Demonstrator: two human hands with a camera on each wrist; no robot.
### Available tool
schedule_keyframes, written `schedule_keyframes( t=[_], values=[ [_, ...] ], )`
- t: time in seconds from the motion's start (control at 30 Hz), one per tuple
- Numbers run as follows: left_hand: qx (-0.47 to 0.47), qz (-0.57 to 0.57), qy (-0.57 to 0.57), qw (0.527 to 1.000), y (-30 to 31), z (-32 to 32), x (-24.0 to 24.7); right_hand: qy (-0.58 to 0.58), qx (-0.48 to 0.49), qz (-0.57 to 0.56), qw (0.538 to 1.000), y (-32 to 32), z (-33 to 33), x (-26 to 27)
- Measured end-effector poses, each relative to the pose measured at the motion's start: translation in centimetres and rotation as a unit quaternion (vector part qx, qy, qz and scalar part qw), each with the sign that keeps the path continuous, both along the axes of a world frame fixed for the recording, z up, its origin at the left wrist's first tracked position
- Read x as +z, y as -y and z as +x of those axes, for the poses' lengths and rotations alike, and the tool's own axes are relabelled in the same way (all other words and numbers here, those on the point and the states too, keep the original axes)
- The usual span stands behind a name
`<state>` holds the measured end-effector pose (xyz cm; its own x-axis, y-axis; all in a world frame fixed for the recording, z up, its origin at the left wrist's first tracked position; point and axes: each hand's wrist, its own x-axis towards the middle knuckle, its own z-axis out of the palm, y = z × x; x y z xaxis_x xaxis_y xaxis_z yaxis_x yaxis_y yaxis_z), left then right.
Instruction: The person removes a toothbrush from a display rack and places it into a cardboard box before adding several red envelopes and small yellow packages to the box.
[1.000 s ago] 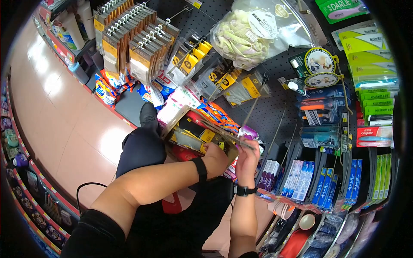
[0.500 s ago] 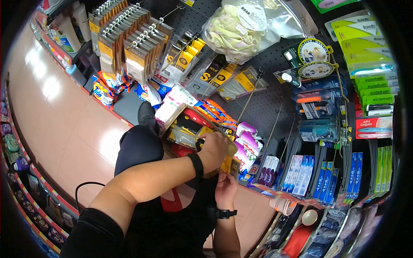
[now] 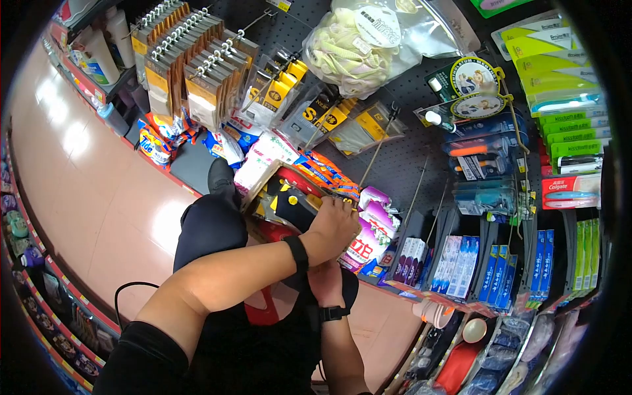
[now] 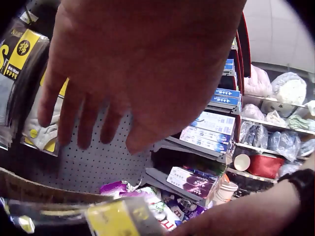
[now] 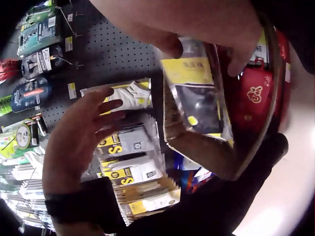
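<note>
An open cardboard box (image 3: 265,176) sits against my lap in the head view, holding clear packets with yellow labels and red packs (image 5: 253,93). My right hand (image 3: 326,282) grips the top of a clear packet (image 5: 199,101) with a yellow label and dark folded fabric inside, at the box's side. The same packet (image 4: 115,216) crosses the bottom of the left wrist view. My left hand (image 3: 334,229) is just above the right, partly covering it in the head view. Its fingers (image 4: 74,113) extend loosely and hold nothing.
Similar packets (image 3: 217,82) hang on hooks from the black pegboard (image 3: 421,99). A bath puff (image 3: 352,49) in plastic hangs at the top. Toothbrush packs (image 3: 569,112) and toothpaste boxes (image 3: 457,263) fill the right side. Detergent bags (image 3: 155,141) lie on the lower shelf.
My right hand came down from the box's right edge, bringing a yellow-labelled packet toward my body. My left hand, earlier inside the box, has risen to the right, above the right hand.
</note>
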<state>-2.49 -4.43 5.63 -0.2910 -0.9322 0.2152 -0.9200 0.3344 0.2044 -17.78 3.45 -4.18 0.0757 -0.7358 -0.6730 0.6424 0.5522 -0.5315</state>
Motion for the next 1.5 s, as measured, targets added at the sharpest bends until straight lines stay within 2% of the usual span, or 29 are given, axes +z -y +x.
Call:
schedule_keyframes(
  t=[0.03, 0.1, 0.2, 0.33, 0.37, 0.4, 0.47, 0.57, 0.67, 0.73, 0.83, 0.93, 1.1, 1.17, 1.37, 1.5],
  values=[
    [-0.008, 0.067, 0.014, 0.998, -0.2, 0.1, 0.5, -0.02, 0.045, 0.021, 0.999, 0.0, -0.1, -0.8],
    [-0.055, 0.199, 0.063, 0.976, -0.5, 0.5, 0.7, -0.017, 0.068, 0.012, 0.997, -0.2, -0.6, -1.7],
    [-0.07, 0.253, 0.104, 0.959, -0.7, -0.2, -0.9, -0.027, 0.085, -0.02, 0.996, 0.9, -0.8, -1.6],
    [-0.085, 0.277, 0.064, 0.955, -0.3, 0.1, -0.7, -0.058, 0.092, -0.096, 0.989, 6.3, -1.0, -0.3],
    [-0.085, 0.258, 0.084, 0.959, -0.5, 0.2, -0.6, -0.107, 0.062, -0.091, 0.988, 8.0, -1.0, 0.5],
    [-0.085, 0.239, 0.103, 0.962, -0.7, 0.2, -0.6, -0.157, 0.032, -0.087, 0.983, 9.7, -0.4, 2.2],
    [-0.077, 0.239, 0.104, 0.962, -0.7, 0.0, -0.8, -0.188, 0.056, -0.145, 0.97, 13.4, 0.7, 4.9],
    [-0.073, 0.228, 0.106, 0.965, -0.8, 0.1, -0.8, -0.191, 0.055, -0.173, 0.965, 17.8, 3.4, 8.9],
    [-0.081, 0.219, 0.103, 0.967, -0.8, 0.4, -0.4, -0.224, 0.072, -0.232, 0.944, 22.1, 4.7, 10.0],
    [-0.084, 0.22, 0.101, 0.967, -0.8, 0.5, -0.4, -0.338, 0.083, -0.278, 0.895, 24.5, 5.5, 10.1],
    [-0.077, 0.209, 0.098, 0.97, -0.7, 0.4, -0.2, -0.373, 0.059, -0.293, 0.878, 26.7, 6.5, 10.4],
    [-0.087, 0.228, 0.106, 0.964, -0.5, 0.4, -0.2, -0.384, 0.101, -0.291, 0.871, 28.0, 6.2, 10.5],
    [-0.084, 0.244, 0.065, 0.964, -0.5, 0.1, -0.4, -0.42, 0.073, -0.295, 0.855, 27.9, 6.3, 9.7],
    [-0.08, 0.234, 0.074, 0.966, -0.7, 0.2, -0.2, -0.367, 0.13, -0.295, 0.872, 27.6, 6.1, 10.1],
    [-0.098, 0.243, 0.095, 0.96, -0.8, 0.3, 0.0, -0.325, 0.1, -0.244, 0.908, 26.1, 6.1, 10.6],
    [-0.098, 0.254, 0.096, 0.957, -0.6, 0.3, -0.1, -0.314, 0.1, -0.253, 0.91, 24.5, 5.9, 9.9]
  ],
)
